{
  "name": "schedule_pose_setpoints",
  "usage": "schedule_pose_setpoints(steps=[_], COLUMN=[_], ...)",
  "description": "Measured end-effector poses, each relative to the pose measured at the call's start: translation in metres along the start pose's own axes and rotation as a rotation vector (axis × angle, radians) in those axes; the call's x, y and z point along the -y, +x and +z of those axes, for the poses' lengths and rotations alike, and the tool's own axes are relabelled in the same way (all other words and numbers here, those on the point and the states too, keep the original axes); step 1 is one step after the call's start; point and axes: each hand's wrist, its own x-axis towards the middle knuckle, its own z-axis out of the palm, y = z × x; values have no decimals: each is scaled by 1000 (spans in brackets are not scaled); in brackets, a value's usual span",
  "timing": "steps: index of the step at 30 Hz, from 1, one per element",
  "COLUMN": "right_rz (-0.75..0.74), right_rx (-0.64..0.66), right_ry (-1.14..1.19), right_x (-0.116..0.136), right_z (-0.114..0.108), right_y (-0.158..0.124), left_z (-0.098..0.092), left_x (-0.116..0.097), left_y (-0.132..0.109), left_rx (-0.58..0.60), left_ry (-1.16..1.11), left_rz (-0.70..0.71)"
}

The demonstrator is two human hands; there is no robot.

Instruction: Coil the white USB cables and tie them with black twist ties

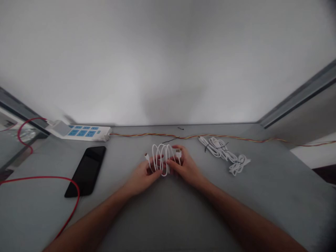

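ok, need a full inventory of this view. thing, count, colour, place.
Coiled cable: 1, white, between both hands
Bundled cables: at least 2, white with dark ties, table right
Phone: 1, black, table left
Power strip: 1, white and blue, back left
Adapter: 1, white, on the strip's left end
Red cable: 1 or 2 (can't tell), red, left side
Twisted wire: 1, red and yellow, along table back
Thin strips: 2, dark, table back centre
Table: 1, grey, below
Back panel: 1, pale grey, behind
Frame bars: 2, grey, both sides
Left hand: 1, bare, holding coil
Right hand: 1, bare, holding coil
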Motion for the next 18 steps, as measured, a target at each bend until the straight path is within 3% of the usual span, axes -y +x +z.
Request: schedule_pose_setpoints(steps=[7,12,15,18], right_rz=[-152,-351,-325,-240], right_rx=[139,25,4,105], right_ry=[-345,-558,-597,-461], right_x=[-1,12,13,9], right_z=[-1,0,0,1], right_y=[-3,-11,-14,-12], left_z=[0,0,1,1], left_x=[-1,-1,2,4], left_y=[-5,-8,-10,-11], left_rx=[-113,-91,-71,-60], left_ry=[372,374,326,293], left_rz=[190,281,251,232])
